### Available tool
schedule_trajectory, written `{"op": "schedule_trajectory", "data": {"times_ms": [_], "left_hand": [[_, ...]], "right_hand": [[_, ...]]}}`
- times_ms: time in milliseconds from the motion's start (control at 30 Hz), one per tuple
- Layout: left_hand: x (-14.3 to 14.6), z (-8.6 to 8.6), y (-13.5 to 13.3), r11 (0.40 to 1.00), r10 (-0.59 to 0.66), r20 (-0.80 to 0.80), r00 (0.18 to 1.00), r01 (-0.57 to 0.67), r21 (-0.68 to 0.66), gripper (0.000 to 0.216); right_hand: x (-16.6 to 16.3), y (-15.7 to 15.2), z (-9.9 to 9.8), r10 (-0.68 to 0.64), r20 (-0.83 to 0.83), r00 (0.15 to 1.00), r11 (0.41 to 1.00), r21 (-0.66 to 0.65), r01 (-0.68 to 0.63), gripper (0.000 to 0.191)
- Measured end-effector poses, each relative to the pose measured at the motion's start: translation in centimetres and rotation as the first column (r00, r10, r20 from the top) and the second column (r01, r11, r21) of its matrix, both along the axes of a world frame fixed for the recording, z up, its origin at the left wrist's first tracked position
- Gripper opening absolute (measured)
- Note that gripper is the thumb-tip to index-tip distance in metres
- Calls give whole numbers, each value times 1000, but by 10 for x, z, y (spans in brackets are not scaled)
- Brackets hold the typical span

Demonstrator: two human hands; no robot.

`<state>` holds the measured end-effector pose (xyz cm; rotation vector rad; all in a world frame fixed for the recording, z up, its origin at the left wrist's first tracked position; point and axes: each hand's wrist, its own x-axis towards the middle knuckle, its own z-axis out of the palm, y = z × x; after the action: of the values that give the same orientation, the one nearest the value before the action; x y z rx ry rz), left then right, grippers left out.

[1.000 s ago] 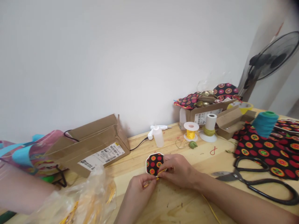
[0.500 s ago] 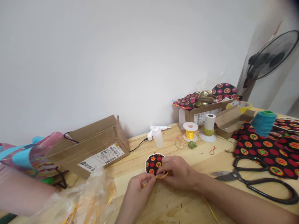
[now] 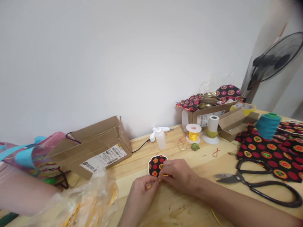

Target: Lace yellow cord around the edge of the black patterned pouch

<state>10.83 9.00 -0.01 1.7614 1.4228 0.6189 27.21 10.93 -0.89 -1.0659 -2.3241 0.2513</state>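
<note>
A black fabric piece [image 3: 156, 165] with red and orange flower dots and a white edge lies flat on the wooden table, just beyond my fingertips. My left hand [image 3: 145, 189] pinches a thin yellow cord [image 3: 165, 175] at the piece's near edge. Close against it, my right hand [image 3: 178, 176] pinches the same cord, its fingers partly covering the fabric's right side. Fingertips of both hands almost meet, and whether the cord is knotted there cannot be made out. Below my right forearm a tail of the cord trails toward the table's front.
Black-handled scissors [image 3: 258, 183] lie right, near dotted fabric [image 3: 258, 148] and a teal thread cone [image 3: 268, 126]. Behind stand a yellow spool [image 3: 193, 134], a white bottle [image 3: 160, 140] and a filled box [image 3: 209, 118]. Left are a cardboard box [image 3: 99, 151], a plastic bag [image 3: 94, 195] and another person's arm [image 3: 23, 189].
My right fingers have closed in on the yellow cord, and its loop beside them looks smaller. My left hand stays nearly in place. The view has shifted slightly.
</note>
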Motion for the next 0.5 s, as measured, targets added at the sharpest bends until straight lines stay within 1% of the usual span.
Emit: {"op": "schedule_trajectory", "data": {"times_ms": [133, 367, 500], "left_hand": [[-1, -3, 0, 998, -3, -65, 998, 7, 56, 28], [-1, -2, 5, 998, -20, -6, 1000, 21, 55, 29], [-4, -8, 10, 1000, -12, 16, 1000, 11, 27, 29]], "right_hand": [[-4, 0, -5, -61, 9, 998, 998, 9, 61, 14], [-2, 2, -3, -72, -52, 996, 997, 31, 73, 14], [-1, 4, -2, -74, -142, 987, 997, 26, 79, 11]]}}
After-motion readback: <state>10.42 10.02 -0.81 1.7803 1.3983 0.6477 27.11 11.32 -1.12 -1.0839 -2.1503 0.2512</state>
